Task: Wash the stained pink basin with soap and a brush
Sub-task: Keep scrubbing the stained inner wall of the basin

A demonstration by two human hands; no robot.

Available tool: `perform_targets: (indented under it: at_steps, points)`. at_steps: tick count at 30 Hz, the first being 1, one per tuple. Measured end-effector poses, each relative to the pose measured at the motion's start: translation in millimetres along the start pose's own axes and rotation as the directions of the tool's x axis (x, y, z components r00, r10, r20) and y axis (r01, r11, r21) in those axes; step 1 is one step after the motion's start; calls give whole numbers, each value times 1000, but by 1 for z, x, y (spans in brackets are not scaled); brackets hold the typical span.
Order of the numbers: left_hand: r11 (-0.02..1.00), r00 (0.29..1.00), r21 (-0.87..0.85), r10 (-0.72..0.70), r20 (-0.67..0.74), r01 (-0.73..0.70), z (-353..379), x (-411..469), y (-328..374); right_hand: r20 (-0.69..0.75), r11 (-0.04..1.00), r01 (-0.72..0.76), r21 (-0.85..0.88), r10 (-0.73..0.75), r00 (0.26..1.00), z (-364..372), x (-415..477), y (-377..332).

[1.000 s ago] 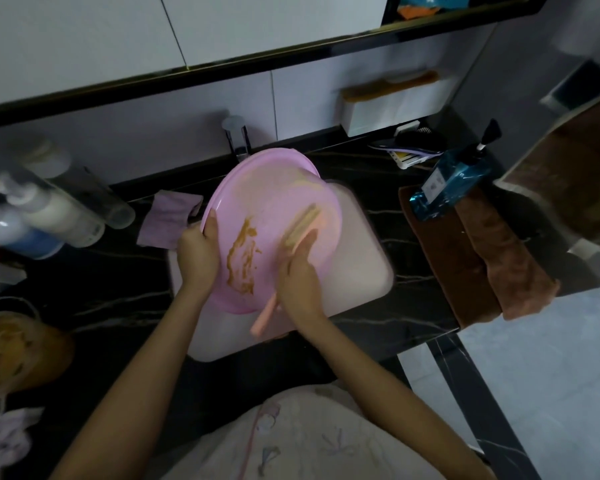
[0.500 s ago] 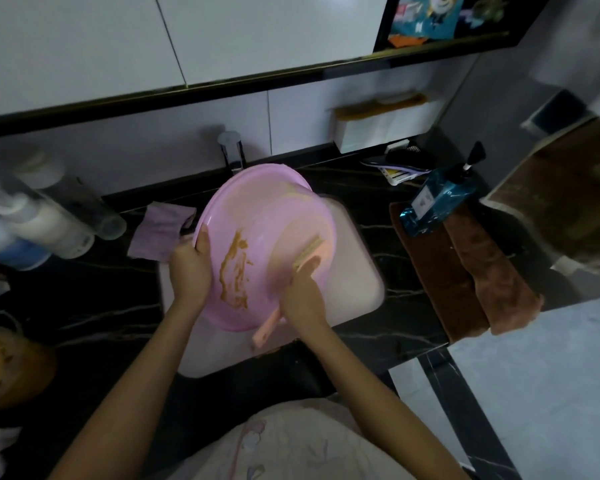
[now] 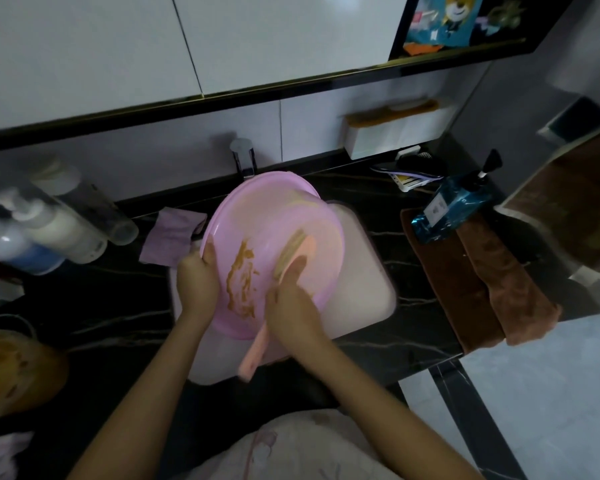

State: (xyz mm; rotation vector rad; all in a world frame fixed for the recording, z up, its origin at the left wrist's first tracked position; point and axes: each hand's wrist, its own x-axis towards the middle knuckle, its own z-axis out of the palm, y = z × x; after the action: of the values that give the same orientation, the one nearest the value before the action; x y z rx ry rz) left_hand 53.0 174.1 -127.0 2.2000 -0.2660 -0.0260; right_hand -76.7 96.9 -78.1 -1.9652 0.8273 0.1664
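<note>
The pink basin (image 3: 257,216) is tilted up over the white sink (image 3: 368,278), its inside facing me. A brown stain (image 3: 241,278) smears the inner bottom on the left. My left hand (image 3: 198,278) grips the basin's left rim, thumb inside. A pink brush (image 3: 298,249) lies bristles-down against the inner bottom at the right, and my right hand (image 3: 291,303) holds it with the index finger stretched along its back. The brush's handle end (image 3: 253,356) sticks out below that hand.
A faucet (image 3: 243,157) stands behind the basin. A lilac cloth (image 3: 170,237) lies left of the sink, pump bottles (image 3: 32,230) farther left. A blue soap bottle (image 3: 454,206) and brown towels (image 3: 482,282) are on the right counter. An orange-brown container (image 3: 11,368) sits at the lower left.
The brush head has stayed on the right half of the basin's bottom with small scrubbing shifts. The view has drifted a little. My left hand keeps its hold on the rim.
</note>
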Motion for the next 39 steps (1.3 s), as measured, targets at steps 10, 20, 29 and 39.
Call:
perform_targets:
  at_steps: [10, 20, 29, 39]
  points:
    - [998, 999, -47, 36, -15, -37, 1, -1, 0, 24, 999, -43, 6, 43, 999, 0, -8, -3]
    - [996, 998, -69, 55, -17, -56, 0, 0, -6, -48, 997, -25, -69, 22, 999, 7, 0, 3]
    - [996, 999, -77, 41, -22, -43, 1, -1, -16, -12, 984, 23, -175, -25, 1000, 11, -14, -1]
    - [999, 1000, -34, 2, -26, -3, 1, -3, -14, -57, 985, 34, -167, -44, 997, 20, -10, 12]
